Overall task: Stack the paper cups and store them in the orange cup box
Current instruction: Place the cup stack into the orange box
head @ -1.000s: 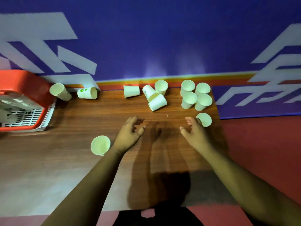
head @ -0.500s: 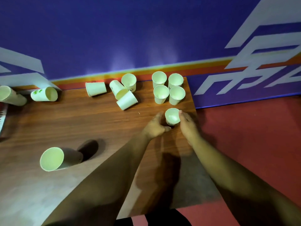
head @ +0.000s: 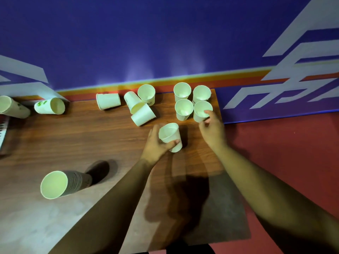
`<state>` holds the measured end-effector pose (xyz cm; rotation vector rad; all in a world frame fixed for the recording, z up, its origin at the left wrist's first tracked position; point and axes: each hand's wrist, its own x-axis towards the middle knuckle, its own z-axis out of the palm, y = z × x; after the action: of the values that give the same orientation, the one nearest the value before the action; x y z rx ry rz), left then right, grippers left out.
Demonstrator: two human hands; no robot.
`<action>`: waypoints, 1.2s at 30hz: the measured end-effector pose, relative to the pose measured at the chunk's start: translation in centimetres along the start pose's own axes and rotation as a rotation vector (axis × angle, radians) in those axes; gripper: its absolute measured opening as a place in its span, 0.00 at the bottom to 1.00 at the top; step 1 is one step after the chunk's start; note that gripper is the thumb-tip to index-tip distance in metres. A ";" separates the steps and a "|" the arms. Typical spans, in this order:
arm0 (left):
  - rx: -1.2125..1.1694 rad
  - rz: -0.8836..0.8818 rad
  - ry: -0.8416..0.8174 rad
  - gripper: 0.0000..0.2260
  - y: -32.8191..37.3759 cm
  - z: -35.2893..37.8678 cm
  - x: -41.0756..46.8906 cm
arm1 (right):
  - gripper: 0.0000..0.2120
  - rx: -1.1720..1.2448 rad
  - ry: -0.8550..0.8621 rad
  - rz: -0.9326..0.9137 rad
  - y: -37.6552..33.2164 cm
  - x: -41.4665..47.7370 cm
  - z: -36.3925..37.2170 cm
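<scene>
Step in hand: gathering singles for stacking. Landmark = cluster of four upright cups [head: 192, 102] at the table's [head: 73, 140] far right corner. L hand [head: 157, 143] is just in front of the cluster, fingers and thumb wrapped round one cup [head: 169, 135], held tilted, mouth up and clear of the others. R hand [head: 212, 132] is at the cluster's near-right cup [head: 202, 110]: index tip on the rim, thumb against the wall below. It looks like a pinch forming, but can't tell if it has closed. W/ both in hand, next move is prob. to lift that cup straight up, so its neighbours, which touch it, don't tip, then nest one cup into the other, mouths same way. Left of the cluster: three cups on their sides [head: 143, 115] plus one upright [head: 146, 93], then two more lying far left [head: 50, 106]. Well left and nearer the person than the cluster lies a nested stack [head: 62, 184] on its side, likely where the singles end up. Orange cup box isn't in view; storing not yet begun.
</scene>
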<state>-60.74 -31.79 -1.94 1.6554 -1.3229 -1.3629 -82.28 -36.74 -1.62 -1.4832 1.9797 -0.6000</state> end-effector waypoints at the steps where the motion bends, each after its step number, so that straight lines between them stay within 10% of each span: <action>1: -0.027 0.007 0.006 0.28 0.1 -0.4 -0.2 | 0.21 -0.115 0.042 -0.027 0.4 1.1 0.1; 9: -0.065 0.012 0.045 0.29 0.0 -3.0 -2.4 | 0.09 -0.319 -0.030 0.018 1.9 2.5 1.3; 36: -0.022 0.089 0.385 0.36 -3.3 -27.8 -18.9 | 0.15 0.221 -0.174 -0.243 -19.5 -16.7 8.3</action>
<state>-32.68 -16.68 9.31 1.7157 -1.1344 -0.9435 -59.60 -26.19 8.35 -1.5890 1.5605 -0.7395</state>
